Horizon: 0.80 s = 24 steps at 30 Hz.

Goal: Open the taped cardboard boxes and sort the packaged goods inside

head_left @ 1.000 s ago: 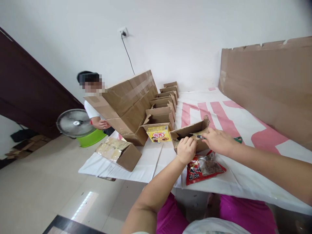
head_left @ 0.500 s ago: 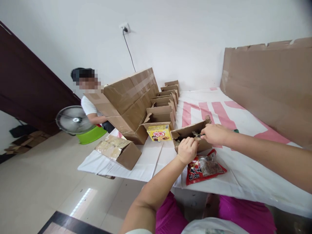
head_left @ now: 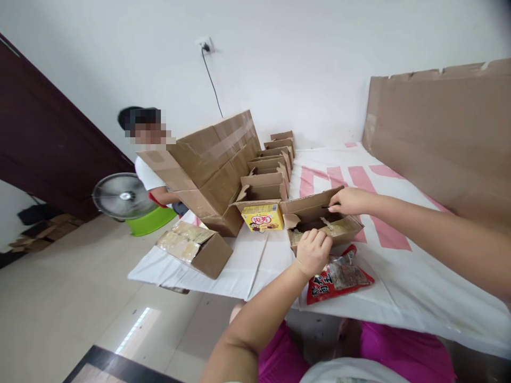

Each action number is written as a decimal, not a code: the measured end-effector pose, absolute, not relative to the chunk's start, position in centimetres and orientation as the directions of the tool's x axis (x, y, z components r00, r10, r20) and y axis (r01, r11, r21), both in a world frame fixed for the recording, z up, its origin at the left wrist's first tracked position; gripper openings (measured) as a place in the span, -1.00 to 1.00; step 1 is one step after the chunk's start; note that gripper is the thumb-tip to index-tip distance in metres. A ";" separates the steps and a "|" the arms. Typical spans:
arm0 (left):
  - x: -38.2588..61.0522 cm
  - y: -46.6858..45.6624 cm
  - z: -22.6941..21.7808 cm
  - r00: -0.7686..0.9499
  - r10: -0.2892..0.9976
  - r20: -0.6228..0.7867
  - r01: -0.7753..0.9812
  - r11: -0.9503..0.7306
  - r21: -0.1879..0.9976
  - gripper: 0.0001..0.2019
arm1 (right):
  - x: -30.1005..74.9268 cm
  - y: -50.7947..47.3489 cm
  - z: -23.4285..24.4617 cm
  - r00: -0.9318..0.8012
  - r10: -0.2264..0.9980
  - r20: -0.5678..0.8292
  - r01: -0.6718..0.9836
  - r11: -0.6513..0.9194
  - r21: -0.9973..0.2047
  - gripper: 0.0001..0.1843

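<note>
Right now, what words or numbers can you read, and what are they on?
"泡芙": yellow box; its smaller print is too tiny.
"王": red bag, fairly sure; its other writing is too blurred.
Tablecloth: big pink print, not readable.

Between the left hand [head_left: 314, 252] and the right hand [head_left: 348, 201] is a brown, open cardboard box [head_left: 313, 213]; beside the left, a red plastic packet [head_left: 342, 279] with black lettering. Left of both, a yellow cardboard carton [head_left: 262, 218] bears red lettering; beneath them spreads white cloth [head_left: 403, 276] with broad pink shapes.
</note>
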<state>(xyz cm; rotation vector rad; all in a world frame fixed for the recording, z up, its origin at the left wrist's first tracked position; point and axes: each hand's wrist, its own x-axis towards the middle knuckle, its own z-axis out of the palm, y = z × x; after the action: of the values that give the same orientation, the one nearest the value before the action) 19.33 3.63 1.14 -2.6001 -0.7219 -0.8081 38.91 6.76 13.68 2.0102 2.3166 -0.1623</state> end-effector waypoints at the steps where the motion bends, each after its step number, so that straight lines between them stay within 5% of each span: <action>1: 19.3 3.4 1.5 0.712 0.388 0.585 0.559 -0.818 -0.137 -0.82 | 39.4 6.5 13.8 -0.148 0.980 -0.135 0.989 0.143 -0.045 -0.66; 8: 19.8 3.7 6.0 0.652 0.616 0.442 0.645 -0.757 0.103 -0.75 | 40.3 0.0 11.7 -0.163 0.985 0.051 0.977 0.169 -0.133 -0.60; 13: 21.6 6.6 8.5 0.811 0.531 0.247 0.523 -0.846 0.101 -0.83 | 40.0 -3.3 8.7 -0.162 0.974 0.157 0.973 0.184 -0.137 -0.65; 24: 23.3 8.4 7.6 0.508 0.835 0.213 0.811 -0.546 0.208 -0.76 | 39.7 -3.7 9.9 -0.246 0.965 0.094 0.961 0.255 -0.107 -0.75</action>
<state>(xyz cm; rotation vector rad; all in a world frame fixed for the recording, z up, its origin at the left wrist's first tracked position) 23.25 8.43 7.56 -2.7975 -1.5305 -0.4675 39.67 -3.69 9.87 2.0067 2.5961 -0.0442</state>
